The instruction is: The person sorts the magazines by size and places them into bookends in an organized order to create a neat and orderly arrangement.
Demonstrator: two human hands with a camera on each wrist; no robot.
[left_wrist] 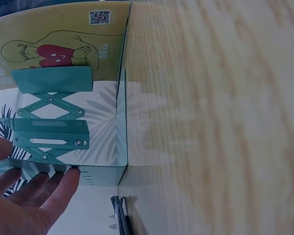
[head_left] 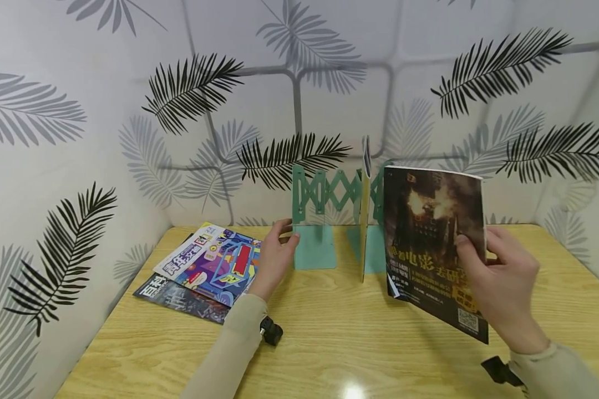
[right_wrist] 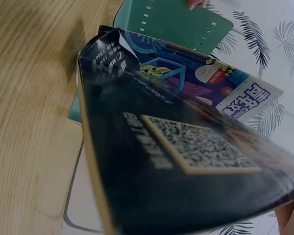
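A green expandable bookend (head_left: 315, 246) with scissor links stands at the back of the table. My left hand (head_left: 274, 255) pinches its left end plate, the fingers (left_wrist: 63, 193) along the outer face and the thumb round the edge. Upright between the plates stands a thin magazine (head_left: 364, 221), its yellow back towards the left and a purple cover (right_wrist: 176, 73) towards the right. My right hand (head_left: 504, 282) grips a dark magazine (head_left: 421, 227) by its right edge, thumb on the cover. This magazine is held upright and angled, right of the bookend, partly covering its right end.
Two magazines lie overlapped at the left of the table, a purple one (head_left: 224, 260) over a dark one (head_left: 179, 299). The wooden table (head_left: 329, 338) meets a leaf-patterned wall (head_left: 259, 100) behind. Wrist cameras (head_left: 272, 331) sit on both wrists.
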